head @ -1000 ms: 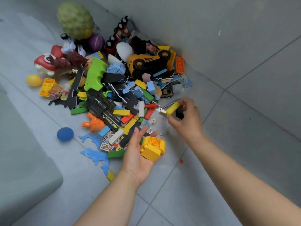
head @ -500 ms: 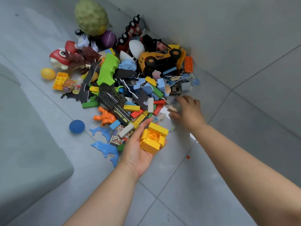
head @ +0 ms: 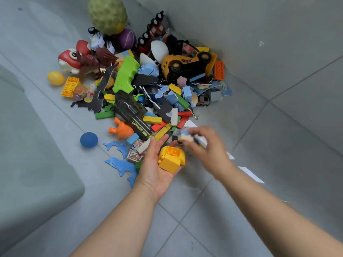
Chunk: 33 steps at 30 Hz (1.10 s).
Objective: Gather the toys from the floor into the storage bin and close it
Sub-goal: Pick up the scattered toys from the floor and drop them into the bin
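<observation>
Two bare hands are working at the near edge of the mixed toy pile point(head: 163, 101) on the grey tiled floor point(head: 278, 164). I'm using the big green-and-black plastic toy gun point(head: 126, 84) as my ref pt.

L hand point(head: 157, 164) is lying palm up below & right of the gun's muzzle. Its fingers are nearly straight and not gripping anything. A chunky yellow plastic building block point(head: 171, 159) is resting loose on that palm.

R hand point(head: 207, 147) is hovering further right of the gun, just beside the block. Its fingers are curling in and pinching a small blue-and-beige toy piece point(head: 185, 137). Motion blur is stopping me from telling what the piece is.

Rest of the toys are sitting on the floor:
- a yellow plastic toy truck point(head: 185, 65), up & right of the gun
- a bumpy green egg-shaped toy point(head: 107, 14), well above it
- a red-and-white plastic fish toy point(head: 68, 61), to its upper left
- a round dark-blue foam ball point(head: 89, 139), below-left and apart from the pile
- an orange plastic animal figure point(head: 121, 129), just under the barrel

The pale grey-green storage bin point(head: 27, 154) is showing only a rounded corner, far left of the gun. I can't tell whether it's open.
</observation>
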Each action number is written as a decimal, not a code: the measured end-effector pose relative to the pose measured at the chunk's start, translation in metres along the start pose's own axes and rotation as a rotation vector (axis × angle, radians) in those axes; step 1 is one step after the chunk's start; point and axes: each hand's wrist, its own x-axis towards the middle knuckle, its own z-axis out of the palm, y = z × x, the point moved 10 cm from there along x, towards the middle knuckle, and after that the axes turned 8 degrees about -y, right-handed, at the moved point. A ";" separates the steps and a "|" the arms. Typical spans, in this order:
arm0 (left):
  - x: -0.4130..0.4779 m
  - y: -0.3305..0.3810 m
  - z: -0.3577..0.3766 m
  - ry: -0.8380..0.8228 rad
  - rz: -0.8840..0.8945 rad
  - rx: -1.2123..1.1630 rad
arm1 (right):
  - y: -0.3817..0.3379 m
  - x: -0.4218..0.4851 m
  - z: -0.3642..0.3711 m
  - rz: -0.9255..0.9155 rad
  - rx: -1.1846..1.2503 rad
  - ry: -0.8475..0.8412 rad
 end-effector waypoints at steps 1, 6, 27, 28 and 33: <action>0.001 -0.002 0.001 -0.008 -0.001 0.013 | -0.007 -0.012 0.017 -0.010 0.032 -0.062; -0.008 -0.010 -0.006 -0.065 0.028 0.034 | -0.019 -0.035 0.048 -0.011 0.090 -0.283; -0.028 -0.001 -0.020 0.007 0.048 -0.063 | 0.003 0.032 0.034 -0.121 -0.511 -0.232; -0.029 -0.001 -0.021 0.012 0.048 -0.069 | 0.006 0.034 0.032 -0.091 -0.517 -0.226; -0.034 0.003 -0.027 0.043 0.050 -0.085 | 0.016 0.037 0.030 0.016 -0.502 -0.222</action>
